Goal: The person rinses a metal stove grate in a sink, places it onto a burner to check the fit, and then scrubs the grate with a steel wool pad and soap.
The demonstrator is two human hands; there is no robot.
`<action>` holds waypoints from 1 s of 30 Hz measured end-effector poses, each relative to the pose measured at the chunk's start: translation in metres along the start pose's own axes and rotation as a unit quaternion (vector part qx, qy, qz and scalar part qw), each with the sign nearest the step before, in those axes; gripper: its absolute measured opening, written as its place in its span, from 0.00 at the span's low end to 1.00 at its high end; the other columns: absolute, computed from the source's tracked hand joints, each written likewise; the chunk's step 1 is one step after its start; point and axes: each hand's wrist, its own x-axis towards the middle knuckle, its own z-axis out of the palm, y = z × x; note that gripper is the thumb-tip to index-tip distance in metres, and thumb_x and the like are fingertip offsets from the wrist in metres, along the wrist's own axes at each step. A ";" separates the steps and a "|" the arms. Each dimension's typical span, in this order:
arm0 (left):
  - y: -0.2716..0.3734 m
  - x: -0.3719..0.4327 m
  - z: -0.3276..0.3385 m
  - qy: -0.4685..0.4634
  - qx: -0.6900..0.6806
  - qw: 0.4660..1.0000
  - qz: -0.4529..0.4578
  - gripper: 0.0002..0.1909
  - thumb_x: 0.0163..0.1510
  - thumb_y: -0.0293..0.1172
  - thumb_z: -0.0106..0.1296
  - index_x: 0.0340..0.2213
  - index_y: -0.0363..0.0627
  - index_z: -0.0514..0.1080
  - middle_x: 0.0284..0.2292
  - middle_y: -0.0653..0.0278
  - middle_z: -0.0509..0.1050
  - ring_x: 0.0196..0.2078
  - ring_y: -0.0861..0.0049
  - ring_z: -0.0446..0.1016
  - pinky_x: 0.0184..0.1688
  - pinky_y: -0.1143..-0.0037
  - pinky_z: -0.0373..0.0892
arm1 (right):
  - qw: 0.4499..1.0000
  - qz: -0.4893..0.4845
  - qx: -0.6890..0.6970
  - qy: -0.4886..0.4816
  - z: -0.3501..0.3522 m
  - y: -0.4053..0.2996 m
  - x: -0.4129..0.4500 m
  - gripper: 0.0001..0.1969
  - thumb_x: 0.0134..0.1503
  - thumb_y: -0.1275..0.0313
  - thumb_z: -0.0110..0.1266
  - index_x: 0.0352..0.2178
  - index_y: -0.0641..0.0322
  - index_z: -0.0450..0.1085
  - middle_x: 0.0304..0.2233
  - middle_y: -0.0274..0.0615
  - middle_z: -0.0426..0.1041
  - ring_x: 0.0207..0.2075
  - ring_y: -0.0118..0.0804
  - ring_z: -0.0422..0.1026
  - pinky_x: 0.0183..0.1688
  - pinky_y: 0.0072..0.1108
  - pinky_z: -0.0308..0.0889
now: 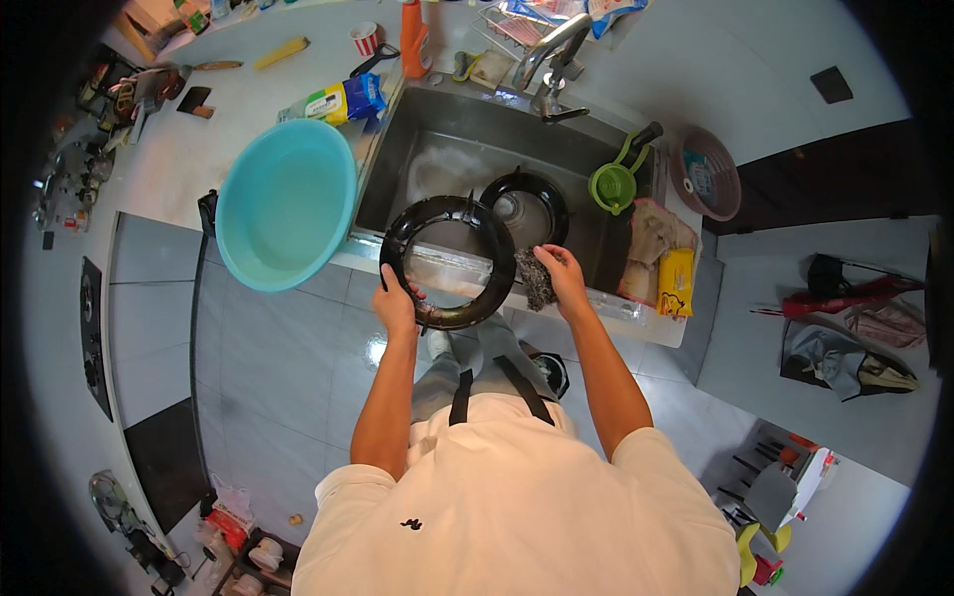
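Note:
My left hand [397,302] grips the lower left side of a black ring-shaped stove pan support [501,261], which is wet and shiny and held tilted over the front edge of the sink. Just right of that ring, my right hand [564,279] holds a grey steel-wool scouring pad [535,279]. The pad is close to the ring; whether they touch I cannot tell. A second black ring [557,205] of the same kind lies in the stainless steel sink [447,115], around the drain strainer [508,207]. Suds spread over the sink's bottom at the left.
A turquoise basin [287,205] stands left of the sink. Above the sink's back edge rises a chrome faucet [551,67], beside an orange bottle [414,41]. A green strainer [613,186] hangs at the right inside wall, near a cloth [648,238] and a yellow packet [675,279].

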 end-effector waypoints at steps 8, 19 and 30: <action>-0.008 -0.006 0.010 -0.005 -0.043 0.999 0.007 0.29 0.66 0.53 0.41 0.26 0.35 0.69 0.17 0.62 0.69 0.16 0.75 0.69 0.20 0.74 0.67 | 0.951 -0.196 -0.097 0.220 0.010 -0.020 -0.043 0.27 0.48 0.62 0.70 0.43 0.65 0.65 0.39 0.40 0.68 0.42 0.36 0.67 0.48 0.26 0.63; -0.014 -0.004 0.010 -0.035 -0.048 0.998 0.023 0.27 0.67 0.51 0.38 0.30 0.34 0.69 0.22 0.61 0.71 0.20 0.72 0.73 0.25 0.74 0.70 | 0.828 -0.472 -0.288 0.092 0.162 -0.037 -0.043 0.06 0.53 0.73 0.62 0.33 0.56 0.75 0.41 0.44 0.67 0.43 0.48 0.70 0.45 0.33 0.65; -0.005 0.015 0.004 -0.122 -0.121 0.984 -0.056 0.23 0.63 0.43 0.34 0.34 0.33 0.70 0.20 0.59 0.70 0.17 0.69 0.71 0.22 0.71 0.69 | 0.738 -0.402 -0.541 0.031 0.135 -0.009 -0.031 0.27 0.37 0.74 0.69 0.43 0.60 0.73 0.49 0.47 0.63 0.46 0.48 0.69 0.47 0.34 0.69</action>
